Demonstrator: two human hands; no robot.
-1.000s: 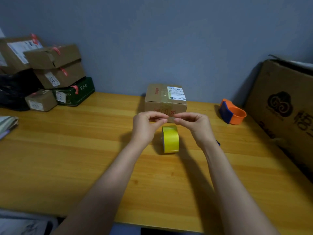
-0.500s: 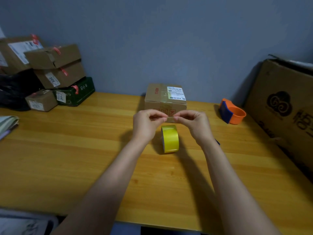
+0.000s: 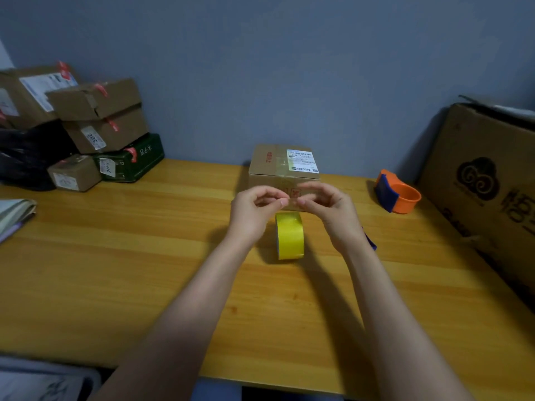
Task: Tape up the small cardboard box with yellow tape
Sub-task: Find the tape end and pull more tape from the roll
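Observation:
The small cardboard box (image 3: pixel 282 169), with a white label on top, stands at the back of the wooden table (image 3: pixel 115 256) by the wall. A roll of yellow tape (image 3: pixel 289 240) stands on edge just in front of it. My left hand (image 3: pixel 252 212) and my right hand (image 3: pixel 330 209) hover above the roll, in front of the box. Their thumbs and forefingers are pinched and nearly meet. A small, pale, see-through scrap (image 3: pixel 291 201) seems held between the fingertips; it is too small to identify.
An orange and blue tape dispenser (image 3: pixel 401 195) lies at the back right. A large cardboard box (image 3: pixel 477 183) stands along the right edge. Stacked parcels (image 3: pixel 95 117) fill the back left corner. A notebook (image 3: pixel 14 215) lies at the left. A blue object (image 3: pixel 370 241) peeks from under my right wrist.
Both hands have stayed above the roll. The fingertips have drawn closer together, and my right hand's other fingers have spread and lifted a little.

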